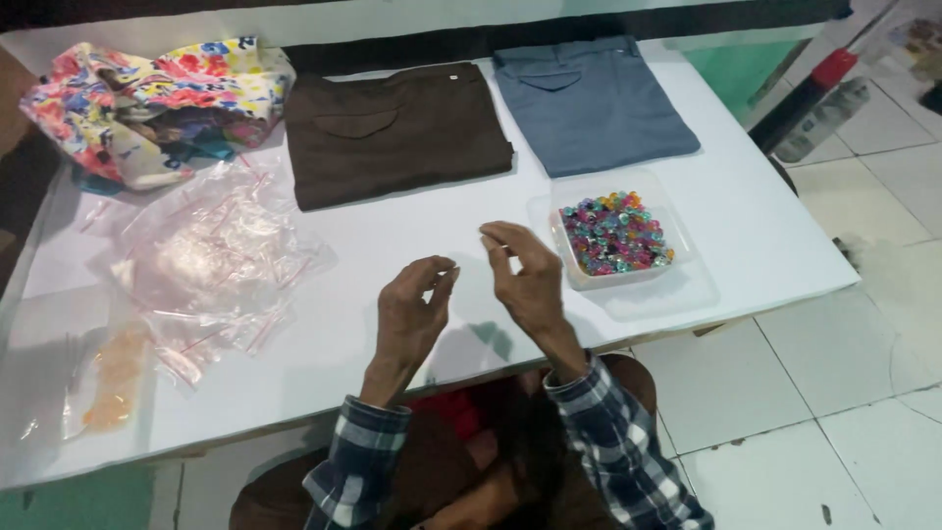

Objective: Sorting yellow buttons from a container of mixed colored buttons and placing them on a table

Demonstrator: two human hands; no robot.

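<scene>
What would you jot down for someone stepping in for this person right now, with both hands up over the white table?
Left hand: raised above the table, fingertips pinched; whether it holds anything is too small to tell.
Right hand: raised beside it, fingers curled, apart from the left; contents unclear too.
Clear tub of coloured beads: open, on the table just right of the right hand.
Heap of small clear zip bags: lying left of the hands.
Brown trousers and grey-blue trousers: folded flat at the far edge.
Floral cloth: bunched at the far left corner.
No filled bag shows near the hands.
</scene>
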